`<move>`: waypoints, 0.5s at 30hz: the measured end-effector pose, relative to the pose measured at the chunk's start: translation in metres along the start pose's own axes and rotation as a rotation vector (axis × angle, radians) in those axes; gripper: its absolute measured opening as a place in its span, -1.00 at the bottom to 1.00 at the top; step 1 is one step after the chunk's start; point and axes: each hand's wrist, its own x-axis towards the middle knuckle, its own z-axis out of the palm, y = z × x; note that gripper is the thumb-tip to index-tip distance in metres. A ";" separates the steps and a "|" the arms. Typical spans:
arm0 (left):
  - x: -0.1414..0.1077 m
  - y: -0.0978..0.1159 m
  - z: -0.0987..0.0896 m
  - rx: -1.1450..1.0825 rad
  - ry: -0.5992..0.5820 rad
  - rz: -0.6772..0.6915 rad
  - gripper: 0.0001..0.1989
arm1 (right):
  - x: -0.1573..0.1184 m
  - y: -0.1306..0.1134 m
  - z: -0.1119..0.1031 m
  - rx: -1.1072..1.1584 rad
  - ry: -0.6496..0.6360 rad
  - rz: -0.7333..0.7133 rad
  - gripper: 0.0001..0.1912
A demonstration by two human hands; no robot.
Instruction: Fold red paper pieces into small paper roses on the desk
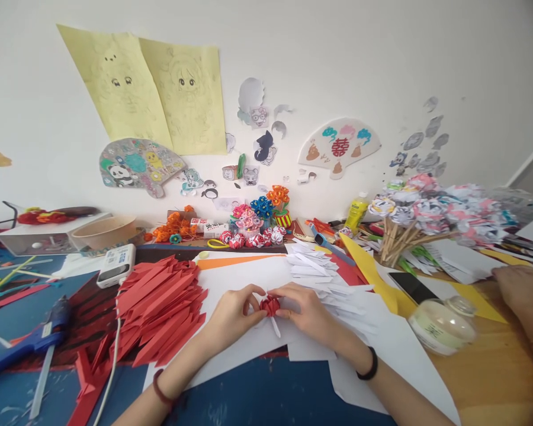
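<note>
White paper (244,277); left hand (231,315); right hand (307,309); both half-curled, pinching red flower (270,306)

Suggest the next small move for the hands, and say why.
I'd probably lower the left hand to pinch the white strip under the red paper flower, for steadier support: both hands are up at the flower, while the strip's lower end juts out untouched.

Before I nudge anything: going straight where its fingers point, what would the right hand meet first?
First, the right hand would meet the red paper piece, which it touches; beyond, probably the left hand, though depth is unclear.
</note>
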 end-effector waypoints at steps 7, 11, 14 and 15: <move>0.001 -0.002 -0.001 0.084 0.014 0.008 -0.75 | 0.002 -0.003 -0.001 -0.030 0.007 -0.028 -0.67; 0.001 -0.004 -0.001 0.081 0.031 0.028 -0.74 | 0.000 -0.005 0.001 -0.117 0.071 -0.054 -0.67; 0.000 -0.001 -0.001 0.084 0.060 0.034 -0.74 | -0.001 -0.004 0.003 -0.209 0.106 -0.062 -0.64; -0.001 0.001 0.000 0.086 0.062 0.039 -0.74 | -0.002 -0.004 0.003 -0.235 0.109 -0.061 -0.64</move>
